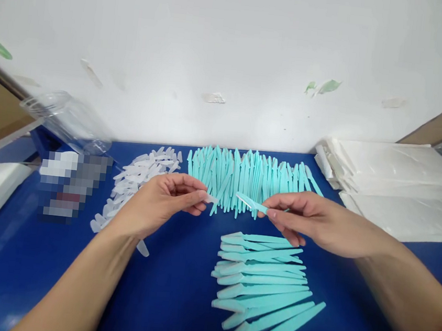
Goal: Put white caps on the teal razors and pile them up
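A clear cap (pixel 211 199) is pinched in the left hand (pixel 181 197), an uncapped turquoise razor (pixel 247 202) in the right (pixel 292 217); capped razors (pixel 267 282) are laid below the grip, many uncapped ones (pixel 239 178) left beyond.

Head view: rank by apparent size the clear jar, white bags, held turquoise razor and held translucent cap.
Largest to smallest:
1. White bags, taken together
2. Clear jar
3. Turquoise razor, partly covered by the right hand
4. Translucent cap, its end hidden in the left hand's grip
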The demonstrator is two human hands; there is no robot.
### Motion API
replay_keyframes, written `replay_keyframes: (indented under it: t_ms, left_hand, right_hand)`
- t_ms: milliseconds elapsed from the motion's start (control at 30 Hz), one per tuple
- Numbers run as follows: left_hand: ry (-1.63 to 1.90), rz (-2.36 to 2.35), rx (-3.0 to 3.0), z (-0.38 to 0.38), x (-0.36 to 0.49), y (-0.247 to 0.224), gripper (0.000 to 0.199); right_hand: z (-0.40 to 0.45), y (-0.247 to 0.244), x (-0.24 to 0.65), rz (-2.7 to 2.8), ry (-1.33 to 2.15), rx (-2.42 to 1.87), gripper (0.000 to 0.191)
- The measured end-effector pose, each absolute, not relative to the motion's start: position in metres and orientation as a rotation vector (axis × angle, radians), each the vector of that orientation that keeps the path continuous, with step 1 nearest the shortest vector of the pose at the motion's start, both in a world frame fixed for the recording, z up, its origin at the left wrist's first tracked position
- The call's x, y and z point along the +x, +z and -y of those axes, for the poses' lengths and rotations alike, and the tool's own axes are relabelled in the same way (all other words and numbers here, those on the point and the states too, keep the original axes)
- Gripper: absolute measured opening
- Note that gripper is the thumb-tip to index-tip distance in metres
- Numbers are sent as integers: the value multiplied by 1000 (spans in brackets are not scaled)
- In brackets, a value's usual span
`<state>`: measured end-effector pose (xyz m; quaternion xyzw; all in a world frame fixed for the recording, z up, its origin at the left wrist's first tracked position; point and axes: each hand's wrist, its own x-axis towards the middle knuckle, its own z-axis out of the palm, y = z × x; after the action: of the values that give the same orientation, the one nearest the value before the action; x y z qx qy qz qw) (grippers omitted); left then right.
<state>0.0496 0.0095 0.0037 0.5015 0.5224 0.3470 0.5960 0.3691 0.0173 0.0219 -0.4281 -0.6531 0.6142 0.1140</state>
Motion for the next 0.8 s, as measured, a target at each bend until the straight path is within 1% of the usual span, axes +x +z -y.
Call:
replay_keyframes:
  t_ms: [167, 367, 633, 800]
  left_hand:
    - [841, -1189, 1039, -9, 58, -7, 29]
    - [769, -1182, 1047, -4, 71, -10, 27]
    - [692, -1191, 1131, 0, 77, -14, 25]
    - [648, -1183, 1143, 4, 87, -13, 27]
  right_hand:
    - [-17, 6, 372, 1952, 1803, -1289, 35]
    - [-15, 5, 372, 2060, 1747, -1319, 35]
    - [-12, 6, 372, 2072, 1775, -1321, 31]
    - [-10, 5, 371, 2060, 1791, -1286, 30]
